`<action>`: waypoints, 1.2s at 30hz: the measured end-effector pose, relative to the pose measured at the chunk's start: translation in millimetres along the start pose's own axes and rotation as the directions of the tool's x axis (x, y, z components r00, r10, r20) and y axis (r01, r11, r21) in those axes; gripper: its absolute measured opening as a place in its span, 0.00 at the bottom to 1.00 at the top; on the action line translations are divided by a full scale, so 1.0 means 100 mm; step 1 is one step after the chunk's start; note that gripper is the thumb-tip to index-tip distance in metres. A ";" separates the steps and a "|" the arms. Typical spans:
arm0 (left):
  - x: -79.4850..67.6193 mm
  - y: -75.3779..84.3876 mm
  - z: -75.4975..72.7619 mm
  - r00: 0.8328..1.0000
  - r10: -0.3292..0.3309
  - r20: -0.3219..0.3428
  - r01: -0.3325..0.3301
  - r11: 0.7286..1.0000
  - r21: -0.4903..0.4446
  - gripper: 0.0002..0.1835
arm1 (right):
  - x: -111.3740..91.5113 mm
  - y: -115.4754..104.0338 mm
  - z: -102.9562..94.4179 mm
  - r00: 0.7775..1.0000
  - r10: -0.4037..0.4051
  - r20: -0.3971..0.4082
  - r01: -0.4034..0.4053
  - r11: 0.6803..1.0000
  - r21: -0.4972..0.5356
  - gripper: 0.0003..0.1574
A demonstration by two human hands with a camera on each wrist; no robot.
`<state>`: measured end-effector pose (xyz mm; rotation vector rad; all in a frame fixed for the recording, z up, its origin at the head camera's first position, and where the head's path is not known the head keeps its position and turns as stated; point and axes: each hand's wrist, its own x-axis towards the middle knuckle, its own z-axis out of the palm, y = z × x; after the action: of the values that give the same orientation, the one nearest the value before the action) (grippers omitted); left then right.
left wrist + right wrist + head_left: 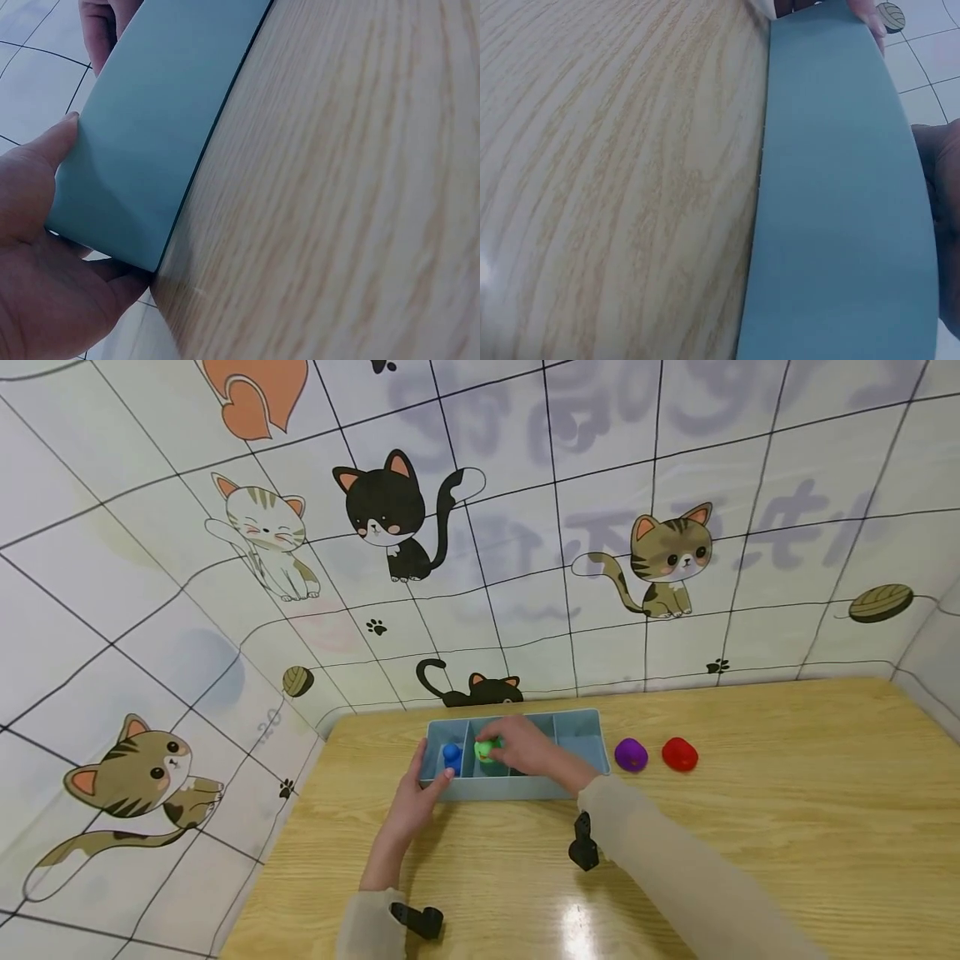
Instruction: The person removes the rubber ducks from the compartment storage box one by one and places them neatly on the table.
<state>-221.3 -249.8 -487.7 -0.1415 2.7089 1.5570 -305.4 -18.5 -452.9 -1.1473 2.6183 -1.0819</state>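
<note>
Pale sleeves (675, 860), cropped by the view's lower edge, lead to a left hand (412, 795) gripping a tray (510, 789) near the far edge of the bench (780, 810) and a right hand (527, 747) pinching a partly covered green toy (482, 748) inside it.

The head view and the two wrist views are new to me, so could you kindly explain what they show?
There is no machine here, just a person's two bare hands. The head view comes from a camera worn on the head, looking down. A small black camera sits on each wrist; both wrist views mostly show the outer wall of a divided blue-grey box.

The box stands on a wooden table. The left hand holds its left end, while the right hand reaches in and appears to pinch a green toy. A blue toy is in the leftmost compartment. Purple and red pieces lie right of the box.
</note>
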 end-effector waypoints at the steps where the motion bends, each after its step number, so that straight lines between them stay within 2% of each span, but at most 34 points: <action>1: 0.01 0.00 0.00 1.000 0.001 -0.001 -0.001 1.000 0.002 0.46 | -0.01 0.00 -0.02 1.000 0.003 -0.006 -0.003 1.000 0.010 0.18; 7: 0.01 0.00 0.00 1.000 0.014 -0.004 -0.014 1.000 0.000 0.46 | -0.06 -0.03 -0.15 1.000 -0.012 -0.020 0.012 1.000 0.017 0.16; 20: 0.01 0.04 -0.03 1.000 0.023 -0.009 -0.023 1.000 0.008 0.46 | -0.22 -0.15 -0.49 0.998 -0.065 0.025 0.065 0.997 -0.030 0.17; 28: 0.00 0.06 -0.04 1.000 0.007 0.020 -0.007 1.000 0.009 0.45 | -0.39 -0.08 -0.67 0.998 -0.062 -0.029 0.064 0.997 0.042 0.18; 32: -0.02 0.06 -0.03 1.000 0.003 0.022 -0.003 1.000 0.007 0.45 | -0.50 -0.03 -0.72 0.999 -0.044 -0.028 0.046 0.998 0.039 0.20; 36: -0.01 0.04 -0.01 1.000 0.002 0.023 -0.002 1.000 0.011 0.46 | -0.63 0.05 -0.78 0.998 -0.035 -0.061 0.036 0.999 0.023 0.18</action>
<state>-220.2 -248.7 -483.6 -0.1202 2.7002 1.5340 -289.5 70.9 -410.5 -1.1786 2.6320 -1.1703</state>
